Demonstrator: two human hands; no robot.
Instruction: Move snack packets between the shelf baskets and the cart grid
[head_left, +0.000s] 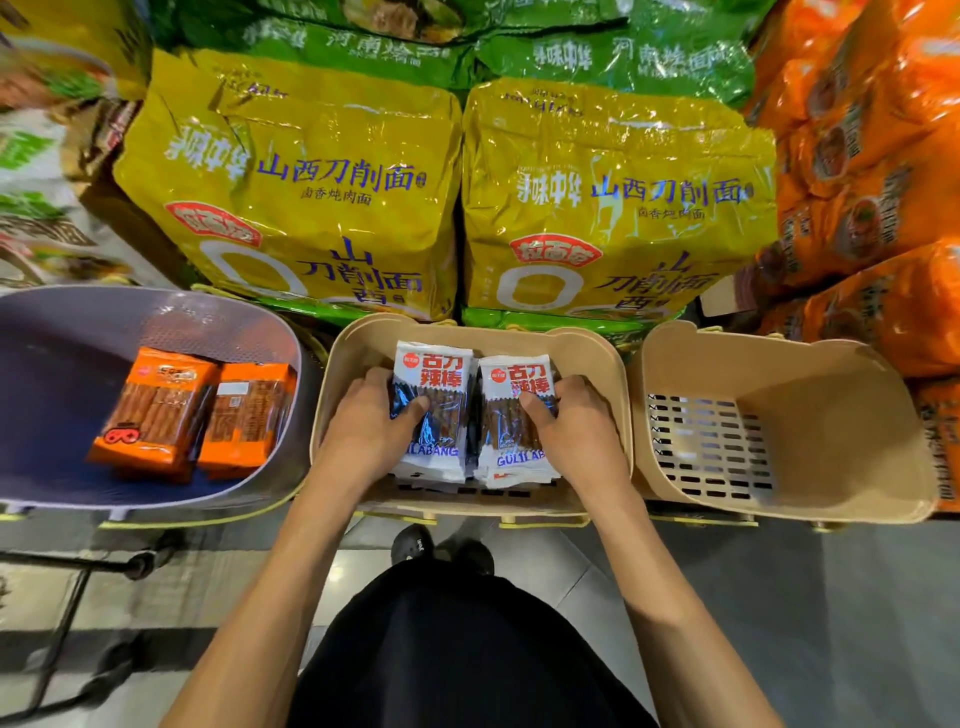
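Head view, looking down at a shop shelf w/ three baskets in a row along its front edge. Both bare forearms reach up from the btm of the frame into the middle basket (597, 358), beige plastic w/ a slotted floor.

In it lie white snack packets (434, 374) in two short stacks side by side, touching. They have red print at the top & clear windows showing brown sticks.

The left hand (369, 421) grips the left stack: thumb pressed on the top packet, fingers curled round the stack's outer edge. The right hand (576, 436) grips the right stack the same way, thumb on top, fingers wrapped round the outer side. Can't tell if either stack is lifted off the basket floor.

To the left, a grey basket (52, 322) holds two orange packets (156, 410) lying side by side, touching. To the right sits another beige basket (831, 374) w/ slotted floor.

Behind the baskets stand two big yellow noodle bags (291, 182) side by side, w/ green bags (363, 52) above them & orange bags (862, 156) stacked at far right.

Below the shelf edge: grey floor, the person's dark clothing, black shoes (413, 543), & a black metal frame (67, 564) at lower left.
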